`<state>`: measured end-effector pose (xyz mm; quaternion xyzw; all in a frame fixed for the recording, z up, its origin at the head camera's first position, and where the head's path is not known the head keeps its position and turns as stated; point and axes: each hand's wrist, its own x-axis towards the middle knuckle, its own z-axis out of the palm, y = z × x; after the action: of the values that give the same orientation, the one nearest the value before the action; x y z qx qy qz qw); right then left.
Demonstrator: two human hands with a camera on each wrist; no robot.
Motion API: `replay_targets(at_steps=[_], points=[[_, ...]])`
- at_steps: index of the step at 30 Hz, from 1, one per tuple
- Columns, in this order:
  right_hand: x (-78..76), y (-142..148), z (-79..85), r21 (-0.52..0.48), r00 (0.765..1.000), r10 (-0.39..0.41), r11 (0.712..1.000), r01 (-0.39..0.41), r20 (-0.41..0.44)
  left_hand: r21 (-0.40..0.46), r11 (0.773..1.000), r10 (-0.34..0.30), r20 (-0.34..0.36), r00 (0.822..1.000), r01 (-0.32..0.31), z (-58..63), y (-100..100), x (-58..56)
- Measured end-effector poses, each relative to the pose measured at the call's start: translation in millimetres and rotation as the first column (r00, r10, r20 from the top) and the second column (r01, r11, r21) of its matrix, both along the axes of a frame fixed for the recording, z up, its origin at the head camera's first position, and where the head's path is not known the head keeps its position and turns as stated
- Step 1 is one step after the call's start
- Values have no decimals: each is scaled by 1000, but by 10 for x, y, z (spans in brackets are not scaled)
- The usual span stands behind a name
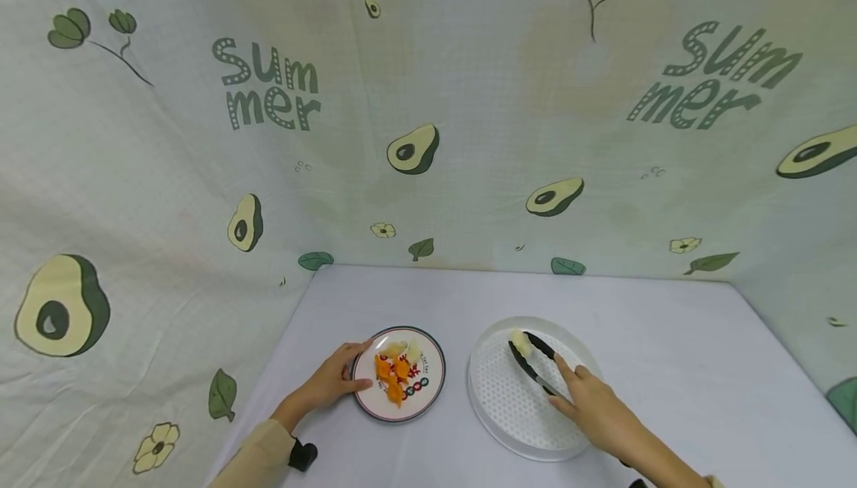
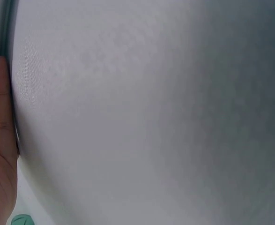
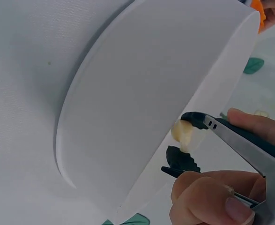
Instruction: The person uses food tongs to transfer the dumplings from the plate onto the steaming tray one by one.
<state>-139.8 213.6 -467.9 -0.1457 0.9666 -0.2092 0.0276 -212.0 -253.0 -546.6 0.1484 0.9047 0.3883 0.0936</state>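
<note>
My left hand (image 1: 328,380) holds the left rim of a round white plate (image 1: 428,350) with a printed pattern and dark edge. On it lie orange pieces (image 1: 395,391) and pale yellowish pieces (image 1: 396,349). In the left wrist view, a straight finger (image 2: 1,108) lies along the plate's side. My right hand (image 1: 589,402) grips tongs (image 1: 545,385) with black tips and metal arms. Between the tips sits a pale yellow piece (image 1: 519,342), over the far left part of a round white tray (image 1: 495,413) with a dotted floor. The right wrist view shows this piece (image 3: 182,133) close up.
Plate and tray stand side by side, a narrow gap between them, on a white table (image 1: 676,369). Behind and beside it hangs a pale cloth (image 1: 469,86) printed with avocados, leaves and the word "summer". The tray has a raised wall.
</note>
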Motion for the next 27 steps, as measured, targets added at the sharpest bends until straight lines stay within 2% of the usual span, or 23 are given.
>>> replay_targets(at_steps=[10,18,22,27], points=[[-36,38,-70,11,1000,-14,1000,14,14,12,1000,14,8,1000,-14,16,15,-34],[-18,6,-92,13,1000,-14,1000,13,17,7,1000,19,-2,1000,-19,-7,-6,15],[0,-4,-84,6,999,-16,1000,16,35,-12,1000,22,9,1000,-22,-22,-11,22],[11,15,-15,-11,1000,-15,1000,15,19,5,1000,12,8,1000,-12,-16,3,-7]])
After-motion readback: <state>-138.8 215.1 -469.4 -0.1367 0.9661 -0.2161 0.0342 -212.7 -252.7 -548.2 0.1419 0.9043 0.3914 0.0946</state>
